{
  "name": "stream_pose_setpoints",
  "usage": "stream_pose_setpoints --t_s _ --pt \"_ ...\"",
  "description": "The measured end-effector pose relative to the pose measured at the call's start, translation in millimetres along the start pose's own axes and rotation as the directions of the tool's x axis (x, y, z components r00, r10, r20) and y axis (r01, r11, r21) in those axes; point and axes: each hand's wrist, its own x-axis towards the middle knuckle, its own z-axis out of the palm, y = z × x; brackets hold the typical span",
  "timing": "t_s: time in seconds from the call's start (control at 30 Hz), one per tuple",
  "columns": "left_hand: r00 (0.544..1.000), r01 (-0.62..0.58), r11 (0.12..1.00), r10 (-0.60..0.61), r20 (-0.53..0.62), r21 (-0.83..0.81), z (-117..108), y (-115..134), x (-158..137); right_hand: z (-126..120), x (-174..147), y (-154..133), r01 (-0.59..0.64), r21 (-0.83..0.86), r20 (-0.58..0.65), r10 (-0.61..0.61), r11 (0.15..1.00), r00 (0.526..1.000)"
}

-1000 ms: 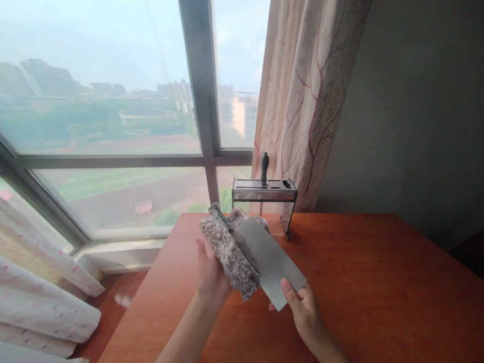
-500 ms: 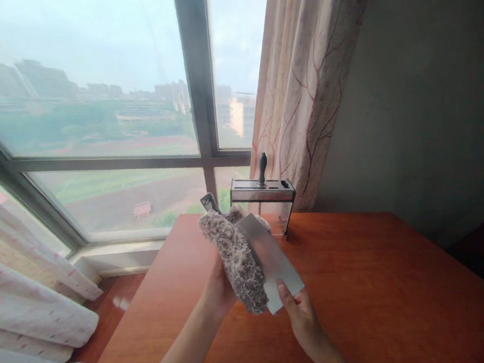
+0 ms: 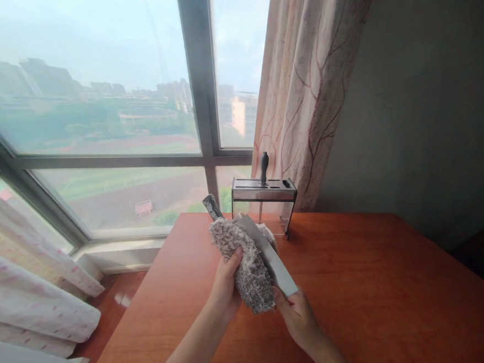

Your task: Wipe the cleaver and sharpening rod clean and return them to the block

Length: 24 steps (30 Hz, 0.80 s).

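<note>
Head view, nearest first: the right hand (image 3: 299, 315) grips the near end of a broad metal blade (image 3: 272, 259), the fingers closed about its short edge and the thumb laid close to a fluffy grey cloth (image 3: 256, 279). The left hand (image 3: 227, 283), a little farther out and to that side, grasps the cloth itself; its thumb presses on top of the pile and its other fingers go out of sight beneath.

What matters most is the line of the blade. Its long axis slants from the right fingers, near and right, away to the far left, where a dark handle (image 3: 212, 207) pokes out beyond the cloth (the join is covered, though blade and handle look to be one tool). So the right hand is nearer to the blade's end, the left hand to the handle. The blade stands tilted, showing a narrow strip of its face. Cloth lies along its left side and shows again past its far right side; whether the two parts meet underneath I cannot tell, nor which long edge is sharp.

Below all this is the reddish wooden table (image 3: 366, 301). Beyond the cloth, near the far edge, stands a metal frame (image 3: 264, 194) topped by a black knob (image 3: 264, 169), then a patterned curtain (image 3: 308, 70) beside the window (image 3: 108, 83).
</note>
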Motion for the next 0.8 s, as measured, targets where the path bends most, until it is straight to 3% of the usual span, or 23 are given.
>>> stream_pose_setpoints --t_s 0.1,0.2,0.4,0.8 --pt "0.999 -0.022 0.998 0.020 -0.039 -0.052 -5 10 7 -1 -1 -11 -0.012 0.009 0.172 0.010 1.000 0.985" --pt "0.997 -0.031 0.994 0.024 -0.068 -0.106 -8 18 14 -3 -1 -20 -0.017 0.019 0.234 0.012 1.000 0.972" --pt "0.994 -0.099 0.977 0.090 -0.055 -0.189 -10 23 17 -3 1 -17 0.013 0.029 0.200 -0.019 0.999 0.980" --pt "1.000 -0.026 0.999 0.027 0.012 -0.036 -6 5 9 -2 -1 -12 0.054 0.033 0.166 -0.059 0.998 0.984"
